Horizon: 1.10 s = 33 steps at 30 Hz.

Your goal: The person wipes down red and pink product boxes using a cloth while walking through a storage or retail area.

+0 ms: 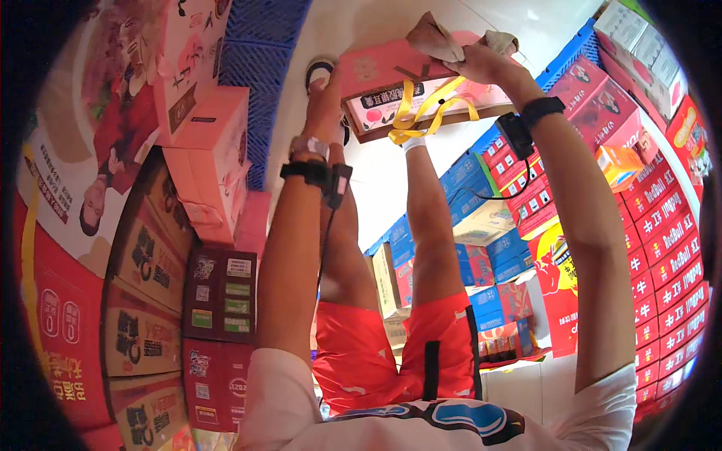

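A pink gift box [383, 64] with a white, fruit-printed front and a yellow ribbon handle [408, 105] is in front of my legs, tilted a little. At its left end, my left hand [323, 111] grips the side, its fingertips partly hidden by the box. My right hand [487, 66] is closed on a brownish-grey cloth [436, 37] over the box's far right top edge. Part of that cloth sticks out on either side of my fingers. Both my wrists wear black straps with small devices.
Pink cartons [207, 161] and brown cartons [147, 327] are stacked on the left near a blue plastic pallet [259, 45]. Red drink cartons [662, 263] are piled on the right. Blue boxes [466, 177] stand beside my leg. The floor [526, 22] is pale tile.
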{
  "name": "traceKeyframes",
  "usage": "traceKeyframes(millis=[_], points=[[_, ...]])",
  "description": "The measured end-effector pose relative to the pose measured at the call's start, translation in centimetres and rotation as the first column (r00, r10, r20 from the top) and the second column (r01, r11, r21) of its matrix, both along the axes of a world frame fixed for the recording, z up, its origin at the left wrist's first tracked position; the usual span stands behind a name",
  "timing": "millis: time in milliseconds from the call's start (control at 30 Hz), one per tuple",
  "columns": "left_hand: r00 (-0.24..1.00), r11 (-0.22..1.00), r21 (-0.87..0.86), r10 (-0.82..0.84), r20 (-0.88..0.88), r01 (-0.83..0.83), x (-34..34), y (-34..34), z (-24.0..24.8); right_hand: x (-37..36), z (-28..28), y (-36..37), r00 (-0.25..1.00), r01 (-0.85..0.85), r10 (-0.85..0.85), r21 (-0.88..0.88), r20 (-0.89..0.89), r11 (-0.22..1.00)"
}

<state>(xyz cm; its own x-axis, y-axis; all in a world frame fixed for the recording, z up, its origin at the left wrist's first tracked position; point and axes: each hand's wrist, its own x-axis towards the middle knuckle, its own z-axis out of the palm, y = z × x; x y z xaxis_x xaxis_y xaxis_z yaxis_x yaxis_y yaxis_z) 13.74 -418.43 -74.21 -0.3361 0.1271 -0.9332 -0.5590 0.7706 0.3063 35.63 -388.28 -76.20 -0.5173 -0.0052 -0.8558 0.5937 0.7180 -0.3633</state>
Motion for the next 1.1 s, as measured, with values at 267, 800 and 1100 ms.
traceKeyframes(millis=[267,800,1100], points=[[0.889,0.995,-0.025,-0.080,0.451,0.102,0.1,-1.9,-0.3,-1.4,1.4,-0.8,0.991,0.107,-0.111,-0.056,-0.078,0.993],[0.806,0.948,0.126,0.173,0.566,-0.292,5.0,-7.4,1.8,4.4,1.2,-4.1,0.973,0.223,-0.219,0.059,-0.068,0.973],[0.834,0.792,0.278,-0.548,-0.071,0.544,8.0,-10.9,0.5,6.7,0.8,-5.4,0.965,0.252,-0.246,0.063,-0.091,0.966]])
